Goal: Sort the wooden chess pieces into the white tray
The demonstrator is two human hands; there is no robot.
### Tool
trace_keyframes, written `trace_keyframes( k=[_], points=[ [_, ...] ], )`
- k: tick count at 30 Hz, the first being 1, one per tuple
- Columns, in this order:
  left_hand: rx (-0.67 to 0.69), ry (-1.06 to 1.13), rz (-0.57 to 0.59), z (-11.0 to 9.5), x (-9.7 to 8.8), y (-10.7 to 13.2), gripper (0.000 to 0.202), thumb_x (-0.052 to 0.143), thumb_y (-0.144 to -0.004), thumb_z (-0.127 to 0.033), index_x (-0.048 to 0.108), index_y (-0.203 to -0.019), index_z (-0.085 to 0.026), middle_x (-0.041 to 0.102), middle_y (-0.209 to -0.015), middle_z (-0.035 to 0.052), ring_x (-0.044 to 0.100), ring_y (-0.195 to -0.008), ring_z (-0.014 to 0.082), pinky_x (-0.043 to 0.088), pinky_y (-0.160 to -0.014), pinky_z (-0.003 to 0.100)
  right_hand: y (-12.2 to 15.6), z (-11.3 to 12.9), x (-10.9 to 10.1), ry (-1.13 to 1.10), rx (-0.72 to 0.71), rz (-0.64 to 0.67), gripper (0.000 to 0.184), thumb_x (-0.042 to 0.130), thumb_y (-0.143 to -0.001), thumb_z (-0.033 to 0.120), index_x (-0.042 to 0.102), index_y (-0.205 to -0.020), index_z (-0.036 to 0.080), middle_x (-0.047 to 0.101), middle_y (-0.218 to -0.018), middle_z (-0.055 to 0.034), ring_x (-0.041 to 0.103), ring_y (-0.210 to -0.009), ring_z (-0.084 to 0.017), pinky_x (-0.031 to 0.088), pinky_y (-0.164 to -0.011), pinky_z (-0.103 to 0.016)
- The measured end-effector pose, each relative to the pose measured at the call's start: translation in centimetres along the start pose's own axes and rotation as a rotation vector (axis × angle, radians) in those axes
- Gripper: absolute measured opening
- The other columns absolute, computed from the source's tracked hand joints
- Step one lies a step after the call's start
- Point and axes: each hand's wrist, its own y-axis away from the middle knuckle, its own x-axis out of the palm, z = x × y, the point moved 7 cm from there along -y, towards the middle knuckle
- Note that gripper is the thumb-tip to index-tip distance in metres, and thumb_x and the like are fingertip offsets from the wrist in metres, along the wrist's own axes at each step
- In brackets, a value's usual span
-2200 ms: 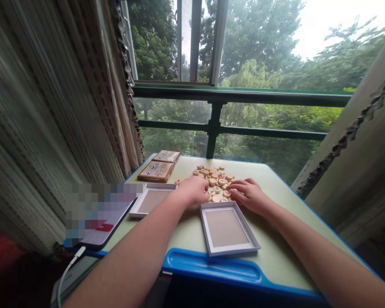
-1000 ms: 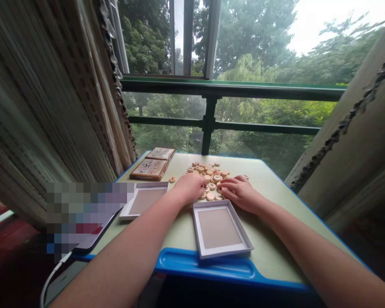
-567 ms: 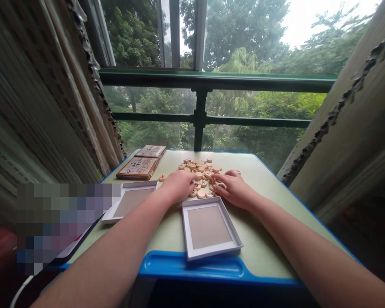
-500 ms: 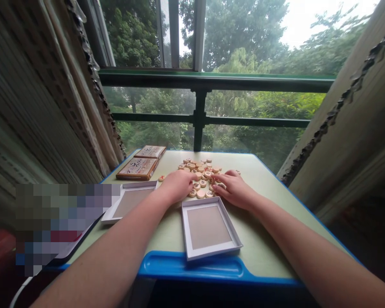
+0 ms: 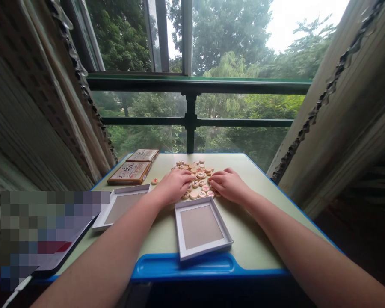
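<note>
A heap of round wooden chess pieces point(image 5: 197, 175) with red and dark characters lies in the middle of the table point(image 5: 263, 231). My left hand point(image 5: 173, 186) rests palm down on the heap's left side, fingers curled over the pieces. Resting on the right side is my right hand point(image 5: 228, 184), its fingers stretched toward the left hand. The fingertips of both hands nearly meet over the pieces. Just in front of the heap sits an empty white shallow box point(image 5: 201, 226). A single piece point(image 5: 154, 181) lies apart on the left.
A second empty white tray point(image 5: 121, 206) lies to the left. Two brown printed box lids point(image 5: 131, 170) sit at the far left. A phone with a blurred screen point(image 5: 48, 233) overhangs the near left edge. Curtains flank the table; a green window rail runs behind it.
The view has swung, so everything sits further left and lower in the picture. Both hands stay on the heap, drawn slightly closer together over the pieces.
</note>
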Motion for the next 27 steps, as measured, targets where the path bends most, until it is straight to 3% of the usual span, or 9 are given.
trace_keyframes(
  k=[3, 7, 11, 16, 20, 27],
  points=[
    [0.031, 0.018, 0.033, -0.4, 0.3, -0.1, 0.039, 0.037, -0.089, -0.039, 0.059, -0.118, -0.024, 0.056, -0.128, 0.0031, 0.046, -0.12, 0.0219, 0.035, -0.103, 0.036, 0.2, 0.2, -0.1, -0.025, -0.013, -0.014, 0.029, 0.044, -0.089, 0.034, 0.068, -0.104, 0.026, 0.066, -0.108, -0.0029, 0.052, -0.094, -0.02, 0.033, -0.086, -0.035],
    [-0.009, 0.022, 0.034, -0.3, 0.2, -0.1, 0.046, 0.037, -0.088, -0.049, 0.061, -0.114, -0.02, 0.062, -0.118, 0.0077, 0.054, -0.109, 0.0238, 0.041, -0.095, 0.037, 0.3, 0.4, 0.0, -0.053, -0.041, 0.003, 0.031, 0.046, -0.089, 0.036, 0.065, -0.112, 0.026, 0.064, -0.112, -0.0056, 0.051, -0.094, -0.02, 0.033, -0.087, -0.036],
    [-0.039, 0.019, -0.006, 0.1, 0.0, -0.1, 0.044, 0.038, -0.088, -0.048, 0.064, -0.107, -0.018, 0.064, -0.109, 0.0097, 0.055, -0.103, 0.0241, 0.043, -0.091, 0.037, 0.4, 0.6, 0.2, -0.064, -0.079, 0.041, 0.031, 0.043, -0.09, 0.036, 0.068, -0.105, 0.026, 0.064, -0.109, -0.0058, 0.052, -0.095, -0.02, 0.032, -0.089, -0.036],
    [-0.023, -0.014, -0.067, 0.5, -0.2, 0.0, 0.04, 0.041, -0.086, -0.047, 0.068, -0.097, -0.019, 0.062, -0.105, 0.0096, 0.052, -0.104, 0.0241, 0.04, -0.095, 0.038, 0.4, 0.3, 0.0, -0.027, -0.022, 0.016, 0.038, 0.045, -0.088, 0.042, 0.062, -0.116, 0.024, 0.063, -0.112, -0.0073, 0.05, -0.096, -0.022, 0.033, -0.088, -0.036],
    [-0.019, -0.027, -0.042, 0.6, 0.0, 0.1, 0.039, 0.04, -0.087, -0.045, 0.069, -0.093, -0.019, 0.063, -0.104, 0.0092, 0.052, -0.102, 0.0234, 0.04, -0.094, 0.039, 0.4, 0.6, 0.0, -0.039, -0.045, 0.061, 0.038, 0.036, -0.091, 0.045, 0.069, -0.103, 0.028, 0.064, -0.108, -0.0065, 0.051, -0.097, -0.021, 0.032, -0.088, -0.037],
    [0.005, 0.006, -0.019, 0.2, 0.1, 0.0, 0.035, 0.042, -0.088, -0.041, 0.07, -0.088, -0.02, 0.066, -0.099, 0.0071, 0.054, -0.098, 0.0212, 0.041, -0.093, 0.035, 0.4, 0.4, 0.1, -0.028, -0.03, 0.086, 0.039, 0.035, -0.091, 0.045, 0.069, -0.102, 0.029, 0.063, -0.108, -0.007, 0.051, -0.097, -0.021, 0.032, -0.085, -0.036]
  ],
)
